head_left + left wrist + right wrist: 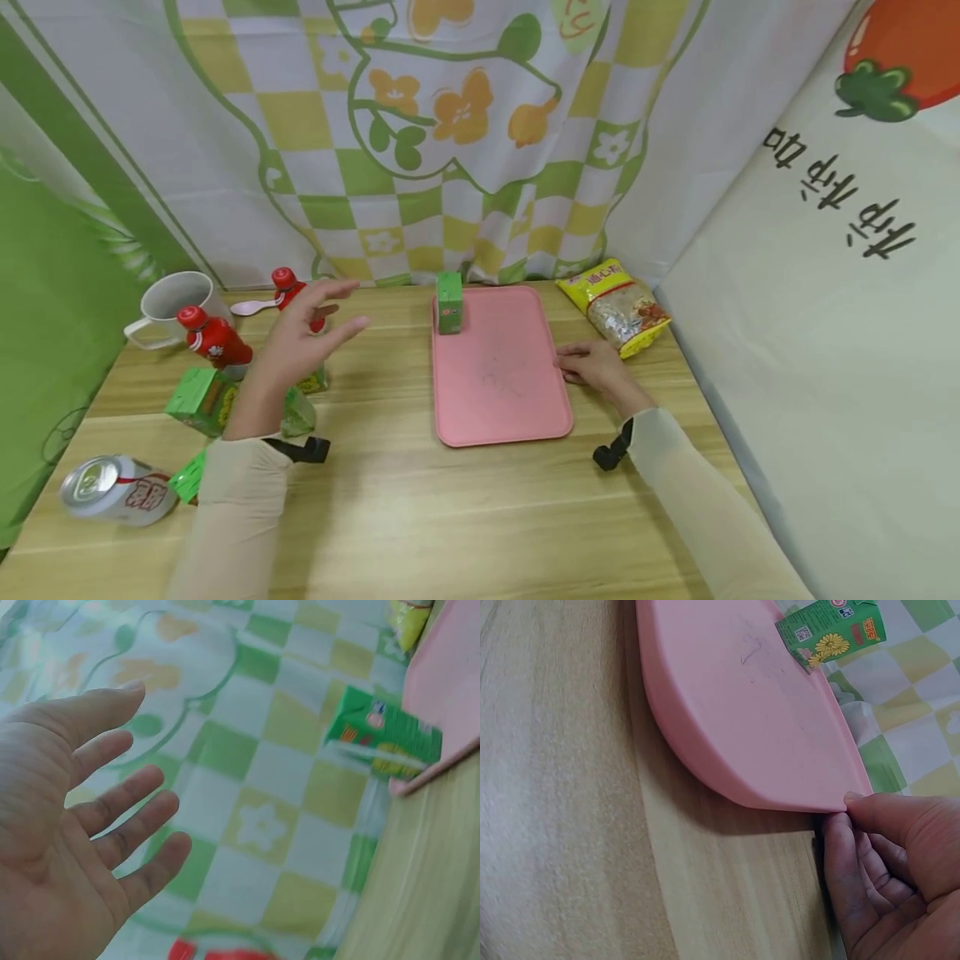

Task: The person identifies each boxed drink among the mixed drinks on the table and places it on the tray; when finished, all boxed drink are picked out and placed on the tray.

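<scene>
A pink tray [498, 375] lies on the wooden table, with one green drink carton [450, 304] upright at its far left corner. My right hand [596, 371] pinches the tray's right rim between thumb and curled fingers, plainly seen in the right wrist view. In the air left of the tray is my left hand [303, 337], its fingers spread and nothing in them. Beneath and behind that hand stand two red-capped bottles [217, 337], the farther one partly covered by it. Several green cartons [197, 400] stand around the left forearm, some partly hidden.
A grey mug [180, 300] and a pink spoon [253, 307] sit at the back left. Toward the front left a silver can [116, 490] is seen. A yellow food packet [618, 308] lies beyond my right hand. Curtain and wall bound the table's back and right.
</scene>
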The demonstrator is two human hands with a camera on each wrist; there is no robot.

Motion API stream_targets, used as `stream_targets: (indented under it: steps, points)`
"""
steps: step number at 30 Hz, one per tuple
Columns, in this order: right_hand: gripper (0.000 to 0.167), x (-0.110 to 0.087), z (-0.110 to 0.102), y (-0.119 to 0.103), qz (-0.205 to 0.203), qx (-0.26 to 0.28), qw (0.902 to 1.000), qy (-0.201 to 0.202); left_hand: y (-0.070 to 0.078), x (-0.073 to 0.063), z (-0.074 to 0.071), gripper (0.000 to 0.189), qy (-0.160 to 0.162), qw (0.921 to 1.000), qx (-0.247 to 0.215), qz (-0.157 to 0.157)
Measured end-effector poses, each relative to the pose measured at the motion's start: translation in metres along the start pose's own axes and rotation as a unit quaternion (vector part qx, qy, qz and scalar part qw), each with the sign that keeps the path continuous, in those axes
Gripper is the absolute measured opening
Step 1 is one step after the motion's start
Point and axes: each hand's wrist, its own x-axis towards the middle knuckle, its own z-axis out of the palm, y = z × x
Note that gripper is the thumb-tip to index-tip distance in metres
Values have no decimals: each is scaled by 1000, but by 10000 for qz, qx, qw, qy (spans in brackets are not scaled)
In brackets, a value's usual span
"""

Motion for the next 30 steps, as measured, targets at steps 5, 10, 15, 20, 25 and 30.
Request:
stream_targets:
  steps: [5, 10, 15, 20, 25, 30]
  points:
    - [38, 3, 2, 1, -27, 17, 10000, -4, -1, -49, -25, 54, 316, 9987, 386, -79]
    - [39, 3, 1, 4, -2, 10, 10000, -48, -6, -105, -36, 53, 654, 9950, 732, -166]
    - [40, 3, -2, 6, -44, -5, 10000, -33, -7, -151, -41, 49, 949, 9879, 1015, -691]
    - [40, 1, -5, 6, -19, -67, 10000, -32, -13, -171, -41, 47, 1157, 9818, 1094, -1035]
    - [39, 1, -4, 5, -38, -90, 9999, -64, -19, -181, -41, 49, 1315, 9804, 972, -1098]
    - [40, 1, -2, 2, -13, -124, 9999, -95, -19, -191, -42, 53, 1417, 9748, 1114, -1316]
